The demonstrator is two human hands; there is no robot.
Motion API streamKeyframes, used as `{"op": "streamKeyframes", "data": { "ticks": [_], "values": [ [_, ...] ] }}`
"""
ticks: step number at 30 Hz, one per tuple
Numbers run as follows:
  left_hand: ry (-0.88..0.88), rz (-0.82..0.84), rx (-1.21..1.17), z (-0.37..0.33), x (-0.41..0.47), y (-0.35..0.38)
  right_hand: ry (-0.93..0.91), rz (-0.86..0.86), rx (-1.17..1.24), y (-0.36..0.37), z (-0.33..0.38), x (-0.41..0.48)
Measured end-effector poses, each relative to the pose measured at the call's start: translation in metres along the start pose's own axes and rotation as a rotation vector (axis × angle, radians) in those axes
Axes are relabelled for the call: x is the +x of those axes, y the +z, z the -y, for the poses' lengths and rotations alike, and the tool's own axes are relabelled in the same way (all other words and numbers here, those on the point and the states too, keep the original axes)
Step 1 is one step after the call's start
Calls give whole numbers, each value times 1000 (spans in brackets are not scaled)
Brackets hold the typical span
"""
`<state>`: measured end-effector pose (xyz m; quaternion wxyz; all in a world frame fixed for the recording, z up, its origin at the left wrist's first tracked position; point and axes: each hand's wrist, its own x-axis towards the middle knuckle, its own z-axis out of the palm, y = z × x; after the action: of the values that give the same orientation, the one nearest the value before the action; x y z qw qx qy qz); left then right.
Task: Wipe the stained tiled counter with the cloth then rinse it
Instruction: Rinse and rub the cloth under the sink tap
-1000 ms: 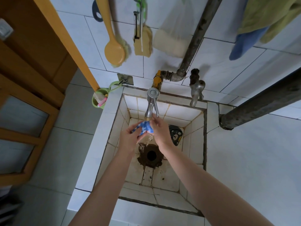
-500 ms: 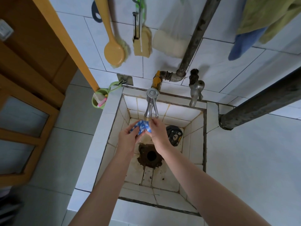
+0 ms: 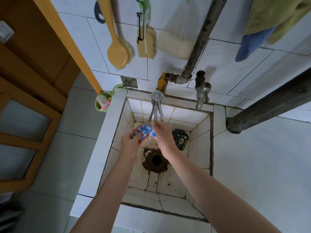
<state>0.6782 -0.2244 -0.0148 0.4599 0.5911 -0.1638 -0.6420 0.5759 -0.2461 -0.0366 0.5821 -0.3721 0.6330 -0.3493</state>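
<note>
The fingers (image 3: 134, 135) of the left hand (image 3: 130, 144) were curled round the near, left end of a bunched blue-and-white patterned cloth (image 3: 144, 130), thumb pressed on top of it. The right hand (image 3: 164, 137) pinched the cloth's far, right end with curled fingers, right up against the spout of a silver lever tap (image 3: 156, 106). The cloth hung between both hands, directly under that spout and over the back half of a deep square sink lined with stained white tiles (image 3: 200, 148). Drops of water showed just beneath the cloth. Below the hands, in the middle of the sink floor, lay a dark, rust-ringed drain hole (image 3: 156, 160). A round black object with a bear face (image 3: 180, 139) leaned in the sink's back right corner.

The sink was set into a white tiled table (image 3: 255, 174), whose bare surface spread to the right. A dull old metal tap (image 3: 201, 95) stood at the sink's back edge, right of the silver one. A green plastic cup (image 3: 103, 104) hung off the back left corner. On the tiled wall above hung a yellow long-handled brush (image 3: 117, 53).
</note>
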Motion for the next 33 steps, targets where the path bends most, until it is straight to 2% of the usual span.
{"op": "streamKeyframes", "data": {
  "ticks": [1, 3, 8, 14, 17, 21, 25, 30, 33],
  "values": [
    [-10, -6, -34, -2, 2, 0, 25, 69, 70, 2, 1, -3],
    [-41, 11, -60, -4, 5, -2, 14, 122, 51, -1, 1, -6],
    [-55, 48, -5, -6, 2, -6, -82, 125, -188, -14, 6, 0],
    [-57, 37, 17, -8, -4, -4, -115, 19, -449, -17, 8, 10],
    [-68, 11, -12, -12, -1, 0, -162, 52, -685, -22, 0, 13],
    [-53, 12, 56, -8, 3, 7, -200, -51, -426, -24, -7, 0],
    [-90, 61, 77, -5, 0, 16, -126, 105, -166, -14, -6, -9],
    [-130, 140, 154, -5, -1, 12, -129, -50, -113, -15, -8, -7],
    [-96, 97, 194, -5, 2, 6, -119, -84, -114, -19, -8, -1]
  ]
}}
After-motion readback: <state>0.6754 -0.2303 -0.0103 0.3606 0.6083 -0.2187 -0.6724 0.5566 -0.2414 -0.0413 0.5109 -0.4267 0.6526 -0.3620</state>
